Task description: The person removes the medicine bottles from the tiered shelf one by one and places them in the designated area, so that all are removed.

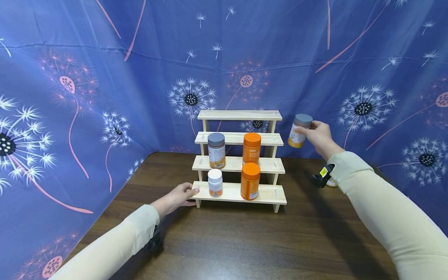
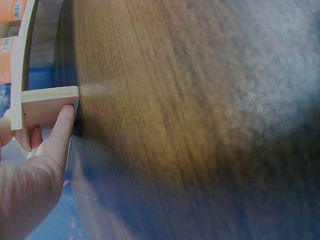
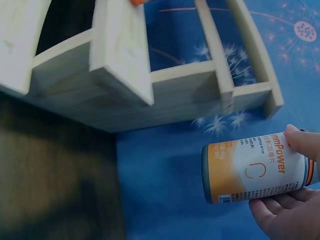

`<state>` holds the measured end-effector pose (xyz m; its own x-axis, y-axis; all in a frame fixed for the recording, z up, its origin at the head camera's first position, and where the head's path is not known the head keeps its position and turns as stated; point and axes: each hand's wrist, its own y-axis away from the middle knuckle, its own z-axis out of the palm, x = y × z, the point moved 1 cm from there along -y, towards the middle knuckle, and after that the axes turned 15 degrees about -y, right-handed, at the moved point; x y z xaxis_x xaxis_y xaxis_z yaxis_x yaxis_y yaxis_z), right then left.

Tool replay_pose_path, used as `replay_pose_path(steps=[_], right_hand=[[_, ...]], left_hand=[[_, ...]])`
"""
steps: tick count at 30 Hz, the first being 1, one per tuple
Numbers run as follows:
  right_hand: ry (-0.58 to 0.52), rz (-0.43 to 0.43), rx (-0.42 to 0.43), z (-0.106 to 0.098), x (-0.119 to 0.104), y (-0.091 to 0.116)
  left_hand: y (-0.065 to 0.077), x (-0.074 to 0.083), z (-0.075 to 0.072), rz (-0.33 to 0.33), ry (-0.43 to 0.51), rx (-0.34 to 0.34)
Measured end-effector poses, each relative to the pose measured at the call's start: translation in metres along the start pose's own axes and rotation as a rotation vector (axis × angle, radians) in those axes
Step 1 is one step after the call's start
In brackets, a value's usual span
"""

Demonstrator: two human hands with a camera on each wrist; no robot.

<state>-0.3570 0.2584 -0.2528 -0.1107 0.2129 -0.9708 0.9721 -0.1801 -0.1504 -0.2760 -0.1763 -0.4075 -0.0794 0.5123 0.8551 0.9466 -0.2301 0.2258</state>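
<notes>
A four-step wooden display shelf (image 1: 231, 191) stands on the table. My left hand (image 1: 177, 199) grips the left end of its lowest step, thumb on top; in the left wrist view a finger lies against the wooden leg (image 2: 50, 102). Right of the shelf, my right hand (image 1: 319, 136) holds a grey-lidded supplement bottle (image 1: 296, 134) in the air, slightly tilted. Its white and orange label (image 3: 257, 167) faces the right wrist camera. On the lowest step are a small white bottle (image 1: 215, 182) and an orange bottle (image 1: 250, 182). One step up stand another grey-lidded bottle (image 1: 216, 151) and a second orange bottle (image 1: 251, 147).
Part of one more bottle (image 1: 331, 182) shows on the table behind the right wrist, mostly hidden. A blue dandelion-print cloth (image 1: 157, 85) hangs behind and beside the dark wooden table (image 1: 245, 241). Both upper steps (image 1: 239, 115) rise behind the bottles.
</notes>
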Motion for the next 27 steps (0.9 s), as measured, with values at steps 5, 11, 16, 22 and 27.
replay_pose_path(steps=[5,11,16,22,27], right_hand=[[-0.002,0.028,0.006,-0.009,0.018,0.002],[0.003,0.081,0.025,-0.018,0.037,0.005],[0.012,0.089,0.041,-0.022,0.053,0.007],[-0.005,0.11,0.062,-0.026,0.073,0.009],[-0.014,0.132,0.071,-0.028,0.085,0.008]], left_hand=[[0.0,0.0,0.0,0.0,0.003,-0.004],[0.0,0.0,0.0,0.006,0.02,0.003],[0.0,0.0,0.0,0.002,0.009,0.003],[0.003,0.001,-0.001,0.026,0.009,-0.021],[0.007,0.003,-0.004,0.06,-0.001,-0.039]])
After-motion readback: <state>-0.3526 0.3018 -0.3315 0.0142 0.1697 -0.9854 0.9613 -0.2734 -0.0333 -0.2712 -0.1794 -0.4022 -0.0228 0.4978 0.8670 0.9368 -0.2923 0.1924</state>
